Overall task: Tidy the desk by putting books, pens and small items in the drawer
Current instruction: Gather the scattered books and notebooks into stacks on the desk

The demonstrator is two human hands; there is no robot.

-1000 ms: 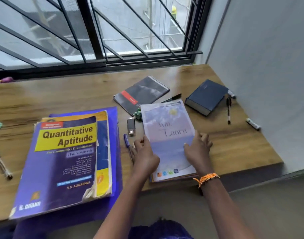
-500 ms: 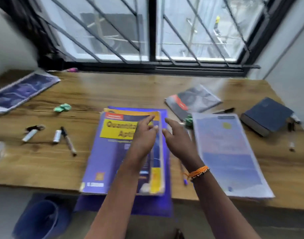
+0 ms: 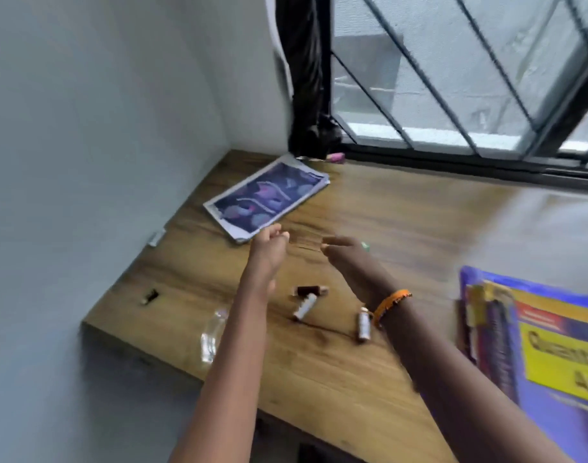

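A thin booklet with a dark purple patterned cover (image 3: pixel 267 197) lies flat near the desk's far left corner. My left hand (image 3: pixel 269 247) hovers just short of its near edge, fingers relaxed and holding nothing. My right hand (image 3: pixel 347 253), with an orange band at the wrist, hangs over the bare wood beside it, also holding nothing. Small marker-like items (image 3: pixel 306 304) and another one (image 3: pixel 363 324) lie below my hands. The yellow and purple "Quantitative Aptitude" book (image 3: pixel 549 362) sits at the right edge of the view. No drawer is in view.
The wooden desk (image 3: pixel 402 228) meets a grey wall on the left and a barred window at the back. A clear plastic piece (image 3: pixel 211 339) lies near the front edge, a small dark object (image 3: pixel 150 296) by the left edge, and a pink thing (image 3: pixel 336 157) on the sill.
My view has swung left from the pale booklet and big book to the desk's left corner. Both hands left the pale booklet and now reach toward the purple booklet. The image is blurred.
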